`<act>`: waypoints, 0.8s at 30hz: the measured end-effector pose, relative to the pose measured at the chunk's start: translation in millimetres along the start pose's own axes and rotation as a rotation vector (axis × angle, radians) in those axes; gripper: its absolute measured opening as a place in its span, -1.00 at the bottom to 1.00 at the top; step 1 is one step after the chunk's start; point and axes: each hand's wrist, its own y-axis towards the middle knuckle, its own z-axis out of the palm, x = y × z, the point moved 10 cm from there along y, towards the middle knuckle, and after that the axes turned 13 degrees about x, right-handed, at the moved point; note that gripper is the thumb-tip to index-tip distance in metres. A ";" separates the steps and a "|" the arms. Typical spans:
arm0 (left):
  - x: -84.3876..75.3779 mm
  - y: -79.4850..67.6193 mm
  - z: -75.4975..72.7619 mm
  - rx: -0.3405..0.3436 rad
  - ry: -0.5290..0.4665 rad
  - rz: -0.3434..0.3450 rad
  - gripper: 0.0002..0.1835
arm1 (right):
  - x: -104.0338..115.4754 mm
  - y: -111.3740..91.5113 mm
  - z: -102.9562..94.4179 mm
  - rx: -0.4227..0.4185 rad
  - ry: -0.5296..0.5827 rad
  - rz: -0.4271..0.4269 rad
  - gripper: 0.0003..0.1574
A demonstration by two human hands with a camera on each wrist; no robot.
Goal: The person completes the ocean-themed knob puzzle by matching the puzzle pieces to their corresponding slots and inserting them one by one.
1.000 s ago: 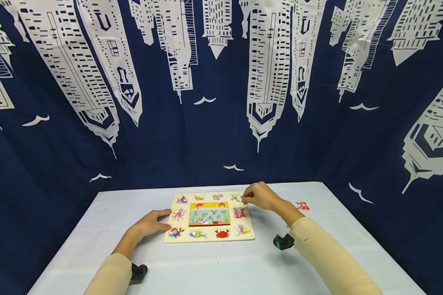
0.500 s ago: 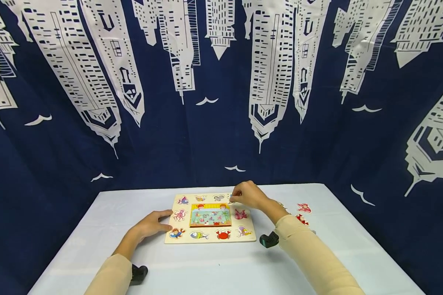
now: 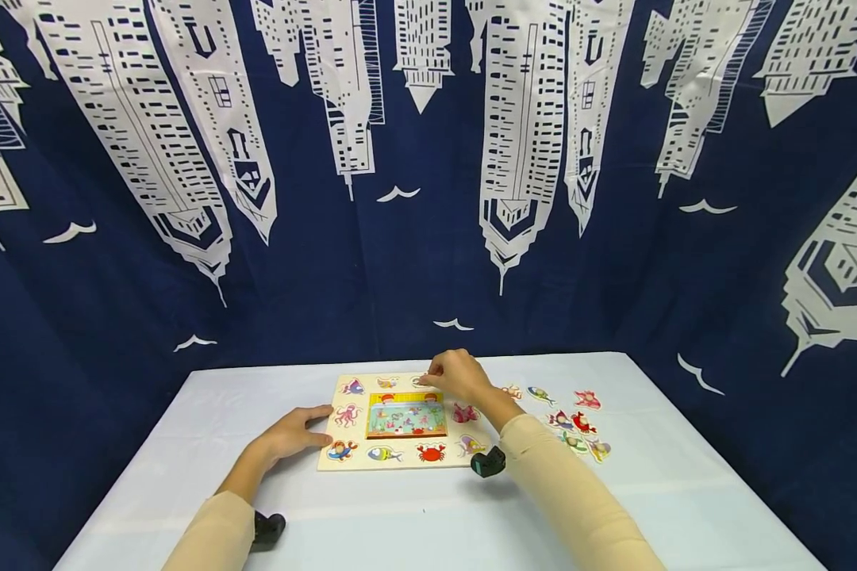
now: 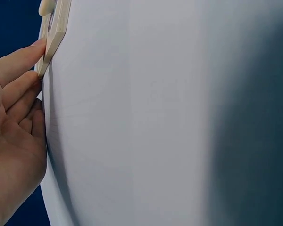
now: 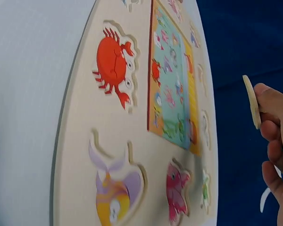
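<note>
A wooden puzzle board (image 3: 407,464) with sea-animal recesses and an aquarium picture lies flat on the table. My left hand (image 3: 290,432) rests at its left edge, thumb and forefinger extended and touching it; in the left wrist view, fingertips meet the board's side (image 4: 56,35). Over the board's upper edge, right of middle, my right hand (image 3: 460,376) pinches a thin wooden puzzle piece (image 5: 251,102). The right wrist view shows that piece edge-on, above the board, its picture hidden. A red crab recess (image 5: 112,63) and a pink fish recess (image 5: 176,188) are visible there.
Several loose sea-animal pieces lie on the table right of the board, among them a pink piece (image 3: 588,400), a red crab piece (image 3: 582,423) and a striped fish piece (image 3: 540,394). A dark blue curtain (image 3: 371,277) hangs behind the white table (image 3: 371,523).
My right hand has moved left along the board's upper edge, from its top right corner, with the puzzle piece. More loose pieces show behind the forearm. My left hand stays put.
</note>
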 end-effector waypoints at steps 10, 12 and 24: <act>3.6 -0.1 1.7 -0.005 0.004 -0.013 -0.27 | 9.8 19.8 17.0 -0.027 0.001 0.109 -0.65; 4.9 -0.7 3.2 -0.001 0.001 -0.021 -0.28 | 12.4 23.6 21.0 -0.033 0.006 0.121 -0.66; -0.1 -1.7 1.2 0.012 0.012 -0.016 -0.29 | 17.0 48.9 39.7 -0.069 0.067 0.186 -0.64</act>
